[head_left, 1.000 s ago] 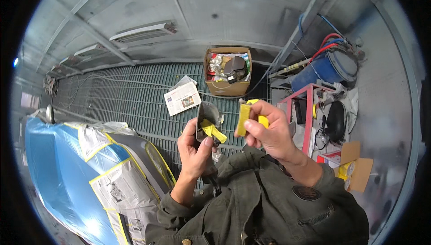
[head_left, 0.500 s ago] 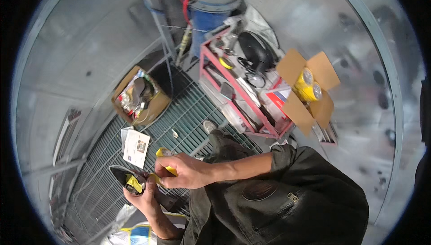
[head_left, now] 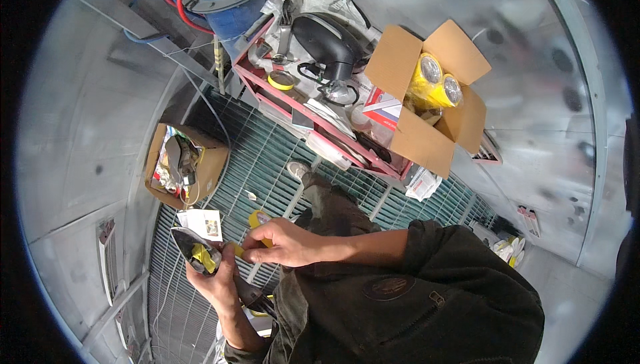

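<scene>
A dark olive heavy-cloth jacket (head_left: 467,297) is showing a dark oval chest patch (head_left: 389,288), a metallic zipper pull (head_left: 437,297) and a bunched right sleeve cuff (head_left: 421,237), while dark olive-brown cloth trousers (head_left: 337,212) and a pale grey rounded shoe (head_left: 298,169) are appearing below.

"What's on the cart (head_left: 248,74)?"
"A mirror (head_left: 327,39), between the barrel (head_left: 233,23) at left and the carton (head_left: 422,141) with tape rolls (head_left: 435,84) in it at right."
"And before the cart?"
"The box (head_left: 212,169), left; nearer, a shell (head_left: 183,247) in the left hand (head_left: 217,287)."
</scene>
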`<move>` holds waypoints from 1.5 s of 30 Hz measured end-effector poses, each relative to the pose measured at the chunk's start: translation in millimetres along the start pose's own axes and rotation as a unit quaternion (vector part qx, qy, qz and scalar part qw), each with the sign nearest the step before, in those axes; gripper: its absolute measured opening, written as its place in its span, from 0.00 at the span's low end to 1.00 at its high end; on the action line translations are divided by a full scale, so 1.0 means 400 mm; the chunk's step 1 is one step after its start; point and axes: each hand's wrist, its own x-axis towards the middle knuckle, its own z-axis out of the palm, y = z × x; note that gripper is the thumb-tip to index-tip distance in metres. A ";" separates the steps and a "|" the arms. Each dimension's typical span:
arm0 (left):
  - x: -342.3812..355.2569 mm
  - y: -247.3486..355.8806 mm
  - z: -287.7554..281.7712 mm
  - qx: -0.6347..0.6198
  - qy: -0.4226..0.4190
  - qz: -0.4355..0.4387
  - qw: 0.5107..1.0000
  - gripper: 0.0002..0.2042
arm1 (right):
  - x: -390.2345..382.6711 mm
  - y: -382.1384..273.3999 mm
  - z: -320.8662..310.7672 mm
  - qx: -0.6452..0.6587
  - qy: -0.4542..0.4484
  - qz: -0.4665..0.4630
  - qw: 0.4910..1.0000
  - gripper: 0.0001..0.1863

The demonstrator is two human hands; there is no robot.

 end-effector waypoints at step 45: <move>-0.058 -0.038 -0.017 -0.004 -0.089 -0.148 0.985 0.10 | -0.100 0.437 -0.621 -0.333 0.566 -0.034 0.753 0.10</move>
